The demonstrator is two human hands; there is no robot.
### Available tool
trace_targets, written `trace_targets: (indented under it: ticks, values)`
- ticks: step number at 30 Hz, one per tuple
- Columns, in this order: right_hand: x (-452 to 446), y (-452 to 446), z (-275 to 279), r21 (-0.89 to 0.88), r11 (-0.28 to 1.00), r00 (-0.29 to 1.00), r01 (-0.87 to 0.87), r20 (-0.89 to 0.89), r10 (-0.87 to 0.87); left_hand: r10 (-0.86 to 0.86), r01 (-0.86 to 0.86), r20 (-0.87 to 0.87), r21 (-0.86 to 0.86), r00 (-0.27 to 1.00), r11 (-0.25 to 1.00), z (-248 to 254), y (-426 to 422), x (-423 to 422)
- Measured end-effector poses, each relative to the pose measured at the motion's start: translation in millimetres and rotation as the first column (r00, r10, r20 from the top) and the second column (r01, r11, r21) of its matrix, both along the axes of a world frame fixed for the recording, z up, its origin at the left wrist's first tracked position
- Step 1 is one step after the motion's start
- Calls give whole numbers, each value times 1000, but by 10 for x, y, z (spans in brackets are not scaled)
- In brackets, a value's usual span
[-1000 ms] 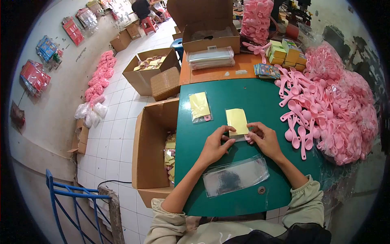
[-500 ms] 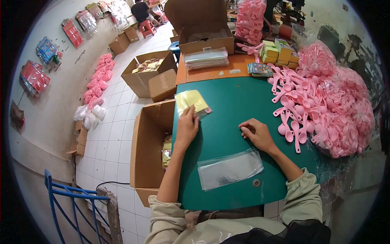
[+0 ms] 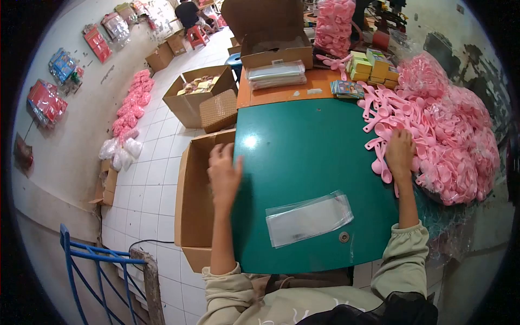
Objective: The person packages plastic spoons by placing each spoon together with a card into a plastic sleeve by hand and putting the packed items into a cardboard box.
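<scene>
My left hand is over the open cardboard box beside the table's left edge, fingers spread, with nothing seen in it. My right hand reaches onto the pile of pink spoons at the right, its fingertips among them; whether it grips one is hidden. Clear plastic bags lie stacked near the front of the green table. Larger pink spoon bundles in plastic sit beyond my right hand.
At the back are an open carton, packs of clear bags, small yellow boxes and cards. Another box stands on the floor. A blue railing is at lower left. A person sits far back.
The two yellow-card packets have left the tabletop. My left hand moved left over the box and opened. My right hand moved right, onto the spoons.
</scene>
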State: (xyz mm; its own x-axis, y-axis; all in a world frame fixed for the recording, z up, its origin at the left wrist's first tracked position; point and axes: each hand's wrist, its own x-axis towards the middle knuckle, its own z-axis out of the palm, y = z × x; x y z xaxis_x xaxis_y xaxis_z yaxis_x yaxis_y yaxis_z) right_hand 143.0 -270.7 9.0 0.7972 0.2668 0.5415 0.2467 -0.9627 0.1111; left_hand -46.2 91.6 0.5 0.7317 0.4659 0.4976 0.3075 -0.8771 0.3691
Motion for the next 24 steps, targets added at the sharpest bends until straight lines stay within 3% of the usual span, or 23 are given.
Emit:
trace_targets:
  ticks: [3, 4, 6, 8, 11, 12, 14, 17, 18, 20, 21, 23, 24]
  values:
    - [94, -143, -170, -105, 993, 998, 61, 9, -61, -418, 382, -89, -270, 904, 884, 295, -717, 69]
    - [124, -151, -215, -104, 993, 999, 48, -8, -49, -506, 436, -222, -298, 833, 849, 381, -961, 36]
    - [130, -148, -239, -94, 995, 999, 34, -14, -35, -594, 545, -279, -238, 755, 804, 310, -1292, -3]
    - [113, -151, -233, -84, 996, 1000, 29, 5, -28, -671, 600, -263, -304, 693, 740, 163, -1414, 0]
    - [9, 6, -86, 83, 996, 999, 24, -28, -22, -776, 658, -156, -444, 611, 608, 4, -1407, 23]
    - [-44, 42, -10, 163, 979, 991, -125, -17, 129, -788, 654, -114, -493, 605, 574, -1, -1394, 30]
    - [-139, 108, 128, 310, 860, 909, -406, 44, 414, -801, 682, -33, -504, 598, 530, -18, -1356, 56]
    - [-266, 235, 132, 784, 525, 780, -331, -86, 620, -785, 719, 59, -449, 616, 531, -27, -1270, 109]
    - [-313, 265, 115, 790, 461, 721, -404, -36, 692, -759, 694, 76, -472, 647, 544, -21, -1250, 125]
    - [-435, 331, 137, 901, 344, 662, -264, -90, 744, -751, 694, 60, -436, 657, 573, -49, -1145, 163]
    - [-492, 375, 155, 940, 285, 627, -185, -111, 771, -749, 648, 105, -588, 654, 484, -51, -1114, 180]
    - [-549, 443, 147, 955, 226, 647, -194, -49, 761, -724, 513, 195, -822, 662, 247, -50, -1069, 215]
    - [-560, 449, 122, 961, 208, 642, -180, -45, 765, -742, 522, 207, -824, 638, 219, -56, -1025, 235]
